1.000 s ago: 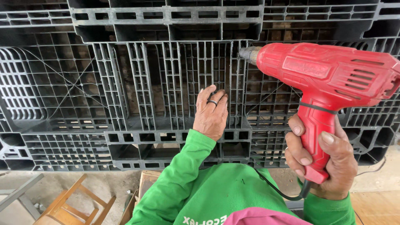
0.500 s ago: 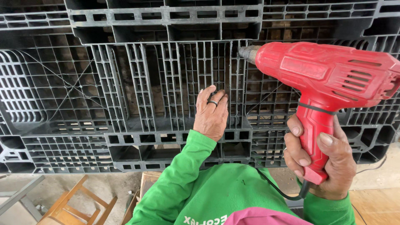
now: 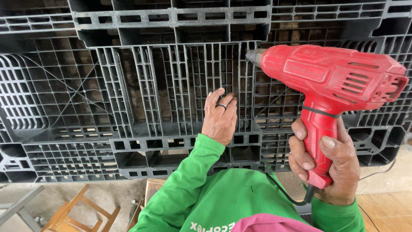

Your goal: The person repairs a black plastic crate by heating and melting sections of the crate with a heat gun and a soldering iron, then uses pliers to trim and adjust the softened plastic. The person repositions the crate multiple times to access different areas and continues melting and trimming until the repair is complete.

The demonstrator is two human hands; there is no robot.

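A large dark grey plastic pallet (image 3: 128, 86) fills the view, its ribbed grid facing me. My left hand (image 3: 219, 116), with a dark ring on one finger, lies flat against the grid near the middle, fingers together and pressed on the ribs. My right hand (image 3: 326, 165) grips the handle of a red electric drill (image 3: 330, 81) at the right. The drill's dark chuck (image 3: 256, 56) points left and sits close to the pallet ribs, just up and right of my left hand. Both sleeves are bright green.
A black power cord (image 3: 283, 193) runs from the drill's handle down across my green shirt. Below the pallet at the lower left stands a wooden frame (image 3: 81, 210) on a concrete floor. A grey metal bar (image 3: 17, 210) crosses the bottom left corner.
My left hand has shifted slightly on the pallet grid. The drill and right hand have stayed nearly still.
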